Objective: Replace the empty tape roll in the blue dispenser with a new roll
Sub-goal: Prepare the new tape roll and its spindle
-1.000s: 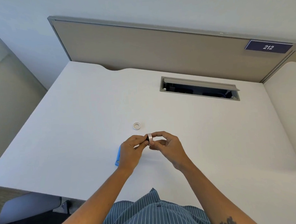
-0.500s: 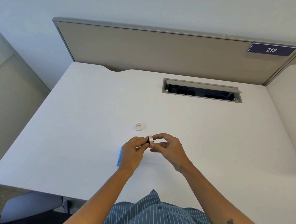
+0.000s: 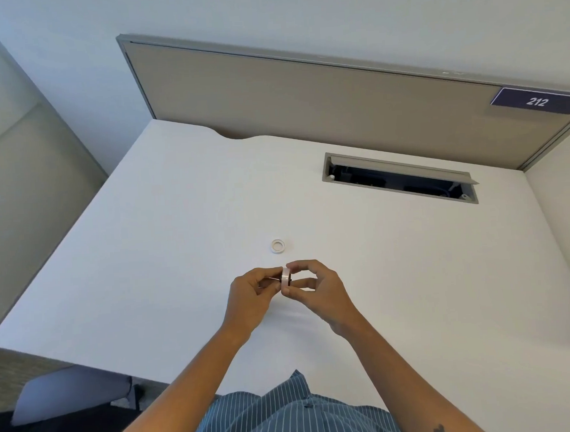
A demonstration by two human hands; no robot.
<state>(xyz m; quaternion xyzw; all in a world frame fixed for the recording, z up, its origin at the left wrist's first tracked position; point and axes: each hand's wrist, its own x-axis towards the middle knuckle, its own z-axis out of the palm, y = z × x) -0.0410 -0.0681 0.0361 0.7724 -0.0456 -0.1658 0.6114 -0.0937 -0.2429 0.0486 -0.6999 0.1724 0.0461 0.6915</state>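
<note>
— Where is the new tape roll (image 3: 286, 277), and how is it held?

— It is pinched between both hands just above the near middle of the tabletop (image 3: 146, 257). The right hand (image 3: 318, 294) is closed on it with thumb below and fingertips over the top; the left hand (image 3: 248, 295) is pressed against its left face. The roll is stood on edge, so its hole is pointed left to right, from one hand towards the other.

— And the blue dispenser?

— It cannot be seen; it may be hidden under the left hand, but that cannot be told.

— What lies beyond?

— A small white ring, judged to be the empty core (image 3: 278, 246), is laid flat on the tabletop just past the hands, slightly left. Farther right, an open cable hatch (image 3: 398, 177) is set into the tabletop.

— What is the coming move judged to turn on?

— On the roll's left-right axis being matched to the dispenser's hub.
</note>
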